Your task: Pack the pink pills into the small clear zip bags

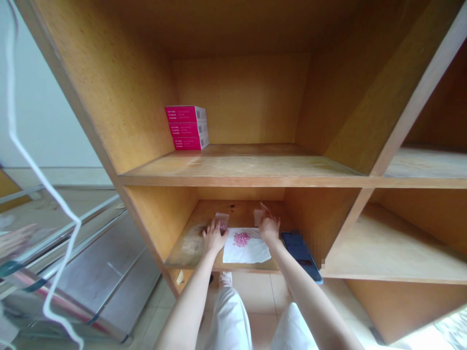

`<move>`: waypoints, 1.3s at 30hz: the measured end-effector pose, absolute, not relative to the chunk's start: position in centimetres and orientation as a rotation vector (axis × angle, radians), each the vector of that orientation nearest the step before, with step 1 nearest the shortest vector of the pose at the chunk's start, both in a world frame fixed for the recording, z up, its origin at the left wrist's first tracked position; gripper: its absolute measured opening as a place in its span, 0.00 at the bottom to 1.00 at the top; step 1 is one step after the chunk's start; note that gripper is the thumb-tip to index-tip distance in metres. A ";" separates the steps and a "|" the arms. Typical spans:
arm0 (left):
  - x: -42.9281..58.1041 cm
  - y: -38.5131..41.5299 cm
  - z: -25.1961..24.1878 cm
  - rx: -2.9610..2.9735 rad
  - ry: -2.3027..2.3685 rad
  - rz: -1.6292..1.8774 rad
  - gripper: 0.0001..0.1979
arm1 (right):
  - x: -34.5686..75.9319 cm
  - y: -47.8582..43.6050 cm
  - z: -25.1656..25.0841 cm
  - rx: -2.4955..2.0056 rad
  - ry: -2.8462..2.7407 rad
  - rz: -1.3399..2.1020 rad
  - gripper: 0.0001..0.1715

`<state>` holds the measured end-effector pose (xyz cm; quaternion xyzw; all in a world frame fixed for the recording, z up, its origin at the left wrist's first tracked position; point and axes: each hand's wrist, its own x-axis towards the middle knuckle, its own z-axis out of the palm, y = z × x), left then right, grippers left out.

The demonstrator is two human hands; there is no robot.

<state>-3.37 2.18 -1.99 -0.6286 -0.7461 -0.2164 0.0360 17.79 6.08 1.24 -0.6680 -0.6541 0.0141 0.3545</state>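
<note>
My left hand (214, 238) is at the left edge of a white sheet (229, 253) on the lower shelf. Its fingers grip a small clear plastic bag (222, 217) with pink beads showing at its bottom. A cluster of small round pink beads (241, 239) lies on the sheet between my hands. Over the sheet's far right corner, my right hand (270, 226) pinches at another small clear bag (258, 217); one finger points up. The right fingertips are partly hidden by the hand, and I cannot make out anything inside that bag.
A dark phone (297, 253) lies right of the sheet, over the shelf's front edge. Three stacked pink boxes (185, 129) stand on the upper shelf (255, 163). A white cable (44, 182) hangs at left before a metal-framed cart (98, 272). Side walls enclose the compartment.
</note>
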 end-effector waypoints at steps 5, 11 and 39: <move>-3.3 2.1 -1.9 -1.933 -2.289 -0.664 0.27 | 17.8 4.7 2.1 -1.336 -1.392 0.163 0.23; -3.1 1.8 -1.6 -1.932 -2.295 -0.617 0.26 | 16.9 2.5 1.0 -1.100 -0.904 0.775 0.21; -2.8 1.5 -1.3 -1.867 -2.162 -0.728 0.26 | 15.6 1.0 -3.1 -0.809 -0.799 1.142 0.09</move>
